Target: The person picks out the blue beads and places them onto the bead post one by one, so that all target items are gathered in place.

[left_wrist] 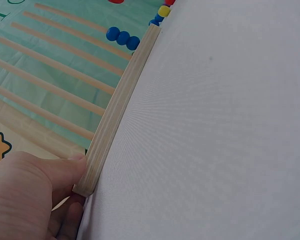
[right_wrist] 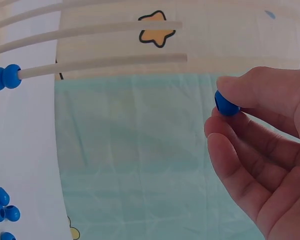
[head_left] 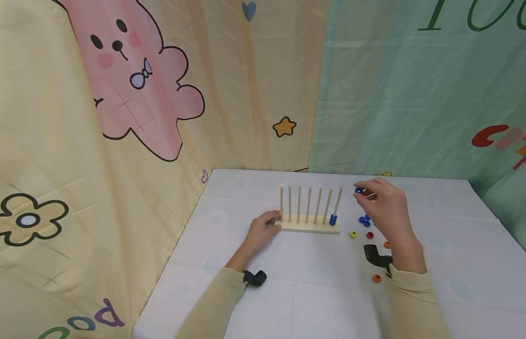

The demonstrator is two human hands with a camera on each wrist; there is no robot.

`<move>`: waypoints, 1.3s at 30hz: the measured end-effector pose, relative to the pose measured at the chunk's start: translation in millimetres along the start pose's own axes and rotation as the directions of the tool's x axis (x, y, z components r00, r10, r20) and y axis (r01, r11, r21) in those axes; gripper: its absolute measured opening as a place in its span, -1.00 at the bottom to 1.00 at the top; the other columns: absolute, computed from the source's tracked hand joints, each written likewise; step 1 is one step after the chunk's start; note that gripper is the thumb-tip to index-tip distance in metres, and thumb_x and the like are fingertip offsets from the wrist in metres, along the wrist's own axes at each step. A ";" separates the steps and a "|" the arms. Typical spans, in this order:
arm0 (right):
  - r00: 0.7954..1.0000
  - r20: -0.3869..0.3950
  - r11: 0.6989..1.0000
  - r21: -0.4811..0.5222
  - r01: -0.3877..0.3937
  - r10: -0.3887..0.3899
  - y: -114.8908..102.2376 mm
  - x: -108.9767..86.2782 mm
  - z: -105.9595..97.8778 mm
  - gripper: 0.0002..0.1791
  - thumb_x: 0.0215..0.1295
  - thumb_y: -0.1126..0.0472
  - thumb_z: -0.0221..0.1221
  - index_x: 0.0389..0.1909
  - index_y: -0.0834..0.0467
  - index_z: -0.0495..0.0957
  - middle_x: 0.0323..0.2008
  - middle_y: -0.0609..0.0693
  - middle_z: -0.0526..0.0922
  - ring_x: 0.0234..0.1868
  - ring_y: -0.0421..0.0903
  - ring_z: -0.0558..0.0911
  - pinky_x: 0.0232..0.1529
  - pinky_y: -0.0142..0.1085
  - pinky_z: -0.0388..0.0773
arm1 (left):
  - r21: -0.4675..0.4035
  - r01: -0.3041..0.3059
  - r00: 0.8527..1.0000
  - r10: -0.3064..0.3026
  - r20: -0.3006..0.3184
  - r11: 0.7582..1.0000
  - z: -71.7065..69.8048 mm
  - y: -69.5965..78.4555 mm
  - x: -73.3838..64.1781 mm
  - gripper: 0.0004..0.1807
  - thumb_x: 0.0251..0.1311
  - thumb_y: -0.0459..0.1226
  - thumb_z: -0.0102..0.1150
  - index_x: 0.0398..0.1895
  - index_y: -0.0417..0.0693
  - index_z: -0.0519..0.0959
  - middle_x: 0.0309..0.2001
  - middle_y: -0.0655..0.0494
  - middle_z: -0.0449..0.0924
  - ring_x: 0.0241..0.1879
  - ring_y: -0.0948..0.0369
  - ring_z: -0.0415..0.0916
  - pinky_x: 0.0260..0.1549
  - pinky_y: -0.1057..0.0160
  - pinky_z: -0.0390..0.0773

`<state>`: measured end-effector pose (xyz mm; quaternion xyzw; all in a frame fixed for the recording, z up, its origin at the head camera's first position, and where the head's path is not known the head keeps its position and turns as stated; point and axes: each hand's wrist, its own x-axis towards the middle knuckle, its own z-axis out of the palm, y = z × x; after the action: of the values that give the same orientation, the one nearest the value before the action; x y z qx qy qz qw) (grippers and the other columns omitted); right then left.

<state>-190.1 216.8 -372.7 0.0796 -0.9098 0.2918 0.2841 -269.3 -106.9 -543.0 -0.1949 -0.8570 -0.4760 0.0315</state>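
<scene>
A wooden peg rack (head_left: pixel 307 228) stands on the table, a row of several upright pegs rising from its base. At its left end, my left hand (head_left: pixel 259 231) grips the base between thumb and fingers, as the left wrist view also shows. Blue beads (left_wrist: pixel 123 38) are stacked low on the rightmost peg; three show in the left wrist view. To the right of that peg and about level with its top, my right hand (head_left: pixel 387 207) pinches a blue bead (right_wrist: pixel 226 104) between thumb and fingers. The bead is apart from the peg, and its hole partly shows.
Loose blue beads (head_left: pixel 364 221) lie on the white tablecloth below my right hand. Nearer me are a yellow bead (head_left: pixel 353 234), a red bead (head_left: pixel 370 235) and orange beads (head_left: pixel 376 278). Printed curtains (head_left: pixel 263 94) hang behind the table and along its left side.
</scene>
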 end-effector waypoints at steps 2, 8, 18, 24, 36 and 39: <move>1.000 0.007 1.000 -0.002 -0.009 0.009 -1.6 1.2 1.7 -0.74 0.23 0.36 0.38 -0.05 0.19 0.72 -0.15 0.07 0.65 -0.22 0.03 0.66 -0.20 0.04 0.69 | -0.001 -0.002 1.000 0.002 -0.001 1.000 -0.1 -0.2 0.2 -0.67 0.30 -0.29 0.32 0.13 -0.03 0.64 0.31 0.12 0.50 0.30 0.13 0.44 0.24 0.16 0.46; 1.000 0.012 1.000 0.016 -0.003 0.002 -2.0 4.4 8.1 -0.74 0.24 0.36 0.37 -0.04 0.19 0.72 -0.13 0.07 0.65 -0.21 0.02 0.65 -0.19 0.04 0.69 | -0.003 -0.004 1.000 0.004 0.001 1.000 0.0 -1.9 1.1 -0.67 0.31 -0.28 0.32 0.13 -0.03 0.65 0.31 0.13 0.50 0.29 0.13 0.44 0.24 0.17 0.47; 0.999 0.008 0.999 0.017 0.031 -0.031 -3.1 8.3 20.1 -0.72 0.21 0.37 0.39 -0.04 0.20 0.73 -0.14 0.09 0.68 -0.22 0.05 0.67 -0.23 0.04 0.71 | 0.006 0.012 1.000 -0.012 0.008 1.000 -0.1 -2.3 0.5 -0.66 0.31 -0.26 0.32 0.14 -0.01 0.64 0.32 0.16 0.49 0.28 0.15 0.45 0.23 0.19 0.47; 0.999 0.011 0.999 0.021 0.041 -0.041 -1.7 11.7 26.5 -0.73 0.20 0.36 0.41 -0.05 0.20 0.73 -0.13 0.08 0.69 -0.23 0.04 0.67 -0.24 0.02 0.71 | 0.016 0.012 1.000 -0.012 0.002 1.000 0.4 -0.2 0.7 -0.67 0.30 -0.28 0.32 0.13 -0.01 0.64 0.31 0.16 0.50 0.28 0.15 0.46 0.23 0.18 0.47; 0.998 -0.006 0.998 0.023 0.061 -0.061 2.8 14.5 32.7 -0.74 0.21 0.31 0.41 -0.06 0.17 0.73 -0.14 0.04 0.70 -0.25 -0.01 0.67 -0.26 -0.01 0.71 | 0.013 0.006 1.000 -0.005 -0.004 1.000 -0.2 2.1 -0.6 -0.67 0.31 -0.28 0.32 0.12 -0.02 0.65 0.31 0.14 0.51 0.26 0.12 0.48 0.22 0.14 0.49; 0.997 0.000 0.997 0.028 0.072 -0.072 2.0 14.9 34.2 -0.74 0.21 0.31 0.41 -0.06 0.17 0.73 -0.15 0.05 0.70 -0.26 -0.02 0.67 -0.27 -0.02 0.71 | 0.012 0.002 1.000 -0.002 -0.004 1.000 -0.6 2.1 -1.0 -0.67 0.31 -0.29 0.32 0.12 -0.04 0.65 0.31 0.13 0.51 0.25 0.12 0.48 0.22 0.14 0.49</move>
<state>-219.1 199.0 -388.1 0.1167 -0.9023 0.2941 0.2928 -267.7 -106.8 -541.3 -0.1929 -0.8601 -0.4711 0.0338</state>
